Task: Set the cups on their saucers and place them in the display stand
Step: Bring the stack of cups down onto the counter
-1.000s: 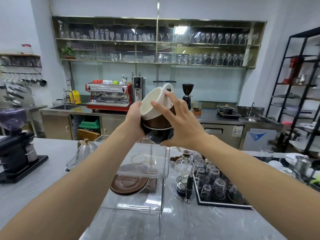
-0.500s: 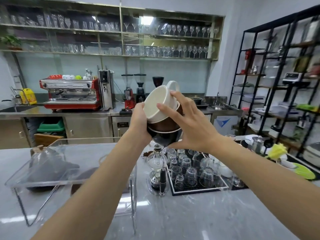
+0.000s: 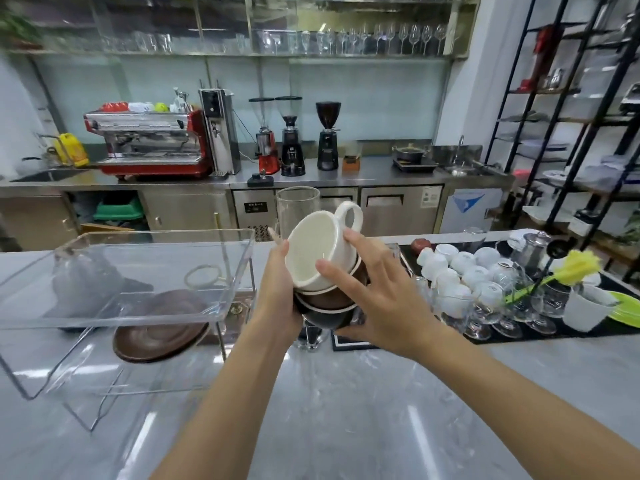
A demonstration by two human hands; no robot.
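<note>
A stack of cups hangs above the counter between both hands. On top is a white cup (image 3: 317, 249), tilted with its mouth toward me, and under it sit brown cups (image 3: 330, 299). My left hand (image 3: 278, 294) holds the stack's left side. My right hand (image 3: 372, 296) grips its right side, with fingers over the white cup's rim. To the left stands a clear acrylic display stand (image 3: 128, 271). A brown saucer (image 3: 157, 332) lies on its lower level.
White cups (image 3: 453, 268) and upturned glasses (image 3: 485, 306) fill a black mat on the right, beside a yellow brush (image 3: 575, 266) and green plates (image 3: 628, 311). A tall glass (image 3: 298, 209) stands behind the stack. An espresso machine (image 3: 149, 143) and grinders line the back counter.
The view has swung right and down. The cup stack has come lower toward the counter, still held in both hands. The display stand now lies to my left.
</note>
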